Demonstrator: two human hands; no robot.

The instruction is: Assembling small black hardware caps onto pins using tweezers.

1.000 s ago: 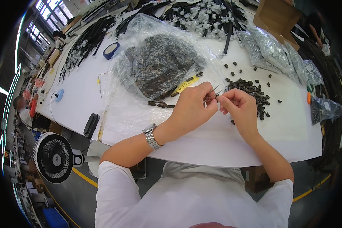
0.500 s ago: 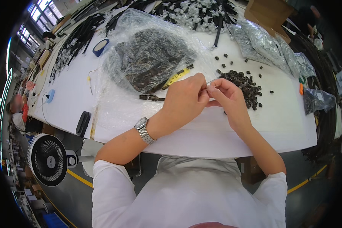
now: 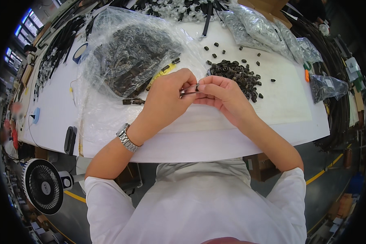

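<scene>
Above the white table, my two hands meet fingertip to fingertip. My left hand [image 3: 164, 97], with a metal watch on its wrist, is closed on a thin, dark, shiny-edged piece [image 3: 187, 94]; its exact kind is not clear. Thumb and finger of my right hand [image 3: 227, 95] pinch a small black part [image 3: 197, 87] at the end of that piece. Just beyond my right hand lies a heap of small black parts [image 3: 236, 73], several scattered around it. Left of my hands rests a large clear plastic bag [image 3: 130, 53] filled with dark pieces, a yellow label [image 3: 160, 74] by its edge.
Filled clear bags [image 3: 258, 28] and a cardboard box [image 3: 268, 9] stand at the back right. Black strips [image 3: 55, 57] lie at the far left. Toward the left are a blue tape roll [image 3: 80, 53] and a black case [image 3: 70, 140]. A fan [image 3: 43, 186] stands beside the table.
The view has shifted, so the table appears farther left and higher. The small black part and the thin dark piece now show between my fingertips, which were more bunched together before.
</scene>
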